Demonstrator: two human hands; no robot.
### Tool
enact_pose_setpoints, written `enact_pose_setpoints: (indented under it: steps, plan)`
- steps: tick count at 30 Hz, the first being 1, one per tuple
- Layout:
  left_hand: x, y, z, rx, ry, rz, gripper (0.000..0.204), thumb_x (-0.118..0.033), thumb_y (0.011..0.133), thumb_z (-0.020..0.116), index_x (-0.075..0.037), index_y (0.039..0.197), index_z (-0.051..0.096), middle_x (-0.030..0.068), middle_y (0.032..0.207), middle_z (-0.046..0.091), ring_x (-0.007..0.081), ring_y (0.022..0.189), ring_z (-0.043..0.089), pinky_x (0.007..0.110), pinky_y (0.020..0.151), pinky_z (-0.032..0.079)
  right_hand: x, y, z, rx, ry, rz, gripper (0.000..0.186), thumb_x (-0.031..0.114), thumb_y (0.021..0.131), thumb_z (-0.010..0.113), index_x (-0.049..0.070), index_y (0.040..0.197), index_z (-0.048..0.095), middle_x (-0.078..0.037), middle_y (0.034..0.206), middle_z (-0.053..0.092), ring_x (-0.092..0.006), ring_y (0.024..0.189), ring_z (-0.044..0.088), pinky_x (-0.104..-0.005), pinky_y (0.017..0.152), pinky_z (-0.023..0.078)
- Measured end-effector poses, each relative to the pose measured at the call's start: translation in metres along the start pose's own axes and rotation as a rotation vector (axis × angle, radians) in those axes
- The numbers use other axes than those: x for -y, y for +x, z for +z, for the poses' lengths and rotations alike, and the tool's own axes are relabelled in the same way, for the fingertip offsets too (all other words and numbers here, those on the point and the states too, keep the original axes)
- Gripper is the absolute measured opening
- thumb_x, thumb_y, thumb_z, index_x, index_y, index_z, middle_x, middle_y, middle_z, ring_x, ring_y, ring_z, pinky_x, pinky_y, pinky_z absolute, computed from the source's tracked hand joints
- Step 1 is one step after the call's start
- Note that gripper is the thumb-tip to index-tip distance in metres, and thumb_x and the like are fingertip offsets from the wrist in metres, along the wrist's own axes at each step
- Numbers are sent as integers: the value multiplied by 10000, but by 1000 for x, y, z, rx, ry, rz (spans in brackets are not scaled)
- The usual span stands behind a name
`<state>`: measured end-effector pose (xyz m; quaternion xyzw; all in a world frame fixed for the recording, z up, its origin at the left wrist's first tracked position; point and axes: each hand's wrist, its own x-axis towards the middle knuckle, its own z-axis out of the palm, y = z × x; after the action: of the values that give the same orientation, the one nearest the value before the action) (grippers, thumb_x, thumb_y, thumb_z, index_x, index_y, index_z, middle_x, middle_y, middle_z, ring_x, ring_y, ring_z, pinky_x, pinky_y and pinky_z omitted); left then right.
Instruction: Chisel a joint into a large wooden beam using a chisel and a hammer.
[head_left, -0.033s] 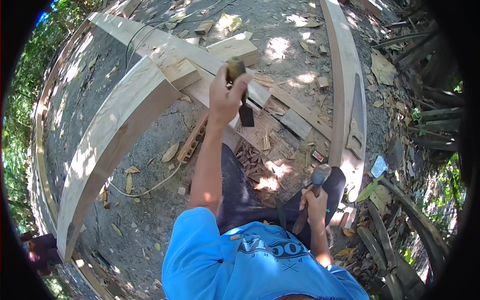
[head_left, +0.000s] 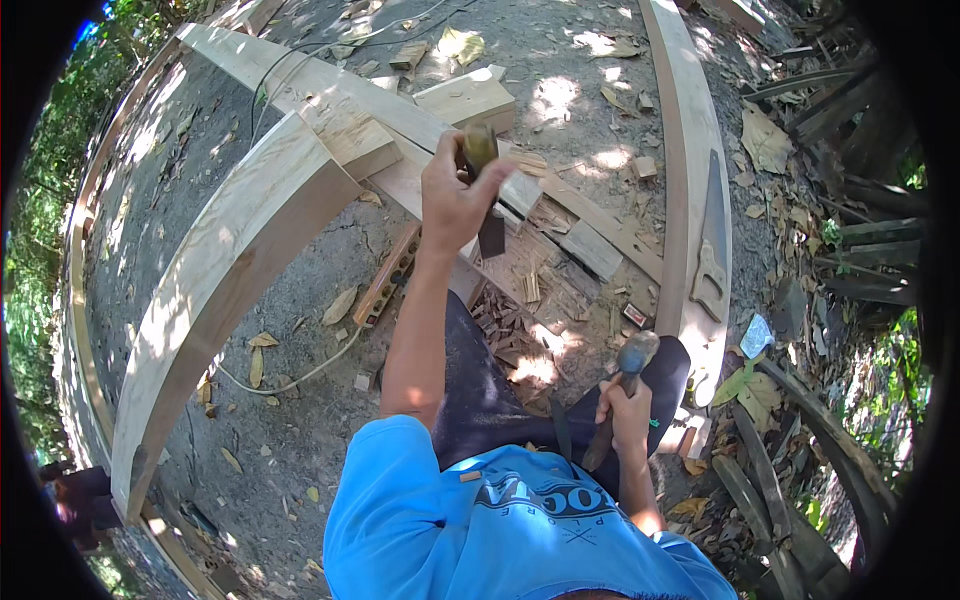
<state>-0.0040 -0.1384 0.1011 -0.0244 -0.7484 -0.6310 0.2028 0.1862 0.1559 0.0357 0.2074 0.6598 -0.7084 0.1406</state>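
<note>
My left hand (head_left: pixel 455 200) is closed round the yellowish handle of a chisel (head_left: pixel 492 238), its wide dark blade pointing down. The blade is over a timber beam (head_left: pixel 385 107), near a notched part; whether it touches the wood I cannot tell. Lower right, over my knee, my right hand (head_left: pixel 628 415) grips a hammer (head_left: pixel 635 354) by its brown handle, the grey-blue head upward. Wood chips (head_left: pixel 503 330) lie heaped between my legs, below the chisel.
A curved, thick timber (head_left: pixel 235 215) meets the beam on the left. At right a handsaw (head_left: pixel 711 260) rests on a long plank (head_left: pixel 676 130). A spirit level (head_left: pixel 386 280), a cable (head_left: pixel 290 386), a small box (head_left: pixel 635 315) and dry leaves lie on the dirt. Offcuts (head_left: pixel 468 100) lie beyond the beam.
The chisel's handle has come slightly down and toward me, and my left thumb has moved lower. The hammer head has tilted a little leftward in my right hand.
</note>
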Motion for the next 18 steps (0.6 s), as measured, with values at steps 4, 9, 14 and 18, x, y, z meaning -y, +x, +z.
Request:
enact_pose_setpoints:
  steps: [4, 9, 14, 18]
  plan:
    - [10, 2, -3, -194, -417, -84, 374, -197, 906, 677, 9, 1176, 522, 48, 828, 611, 107, 681, 569, 241, 651, 479, 1, -3, 10, 20, -10, 30, 120, 36, 854, 612, 22, 795, 509, -39, 576, 520, -118, 435, 492, -261, 422, 399]
    - [32, 7, -1, -58, -546, -222, 272, -148, 843, 770, -64, 1046, 609, -15, 793, 573, 76, 652, 530, 218, 602, 433, 3, 2, 13, 52, -71, 23, 96, 49, 838, 571, 27, 786, 493, -42, 595, 502, -123, 437, 492, -258, 418, 417]
    - [52, 12, 24, 40, -413, -207, 235, -106, 819, 795, -110, 887, 570, -74, 764, 511, 24, 652, 460, 192, 589, 388, 49, 18, 26, 130, -248, -83, 97, 40, 835, 598, 26, 855, 503, -27, 615, 511, -107, 452, 495, -257, 431, 409]
    - [61, 16, 18, 175, -414, -113, 265, -115, 815, 800, -100, 887, 546, -89, 772, 468, 29, 705, 438, 201, 630, 375, 124, 26, 47, 174, -286, -273, 168, 6, 814, 629, 24, 934, 514, -13, 679, 531, -90, 492, 510, -252, 456, 413]
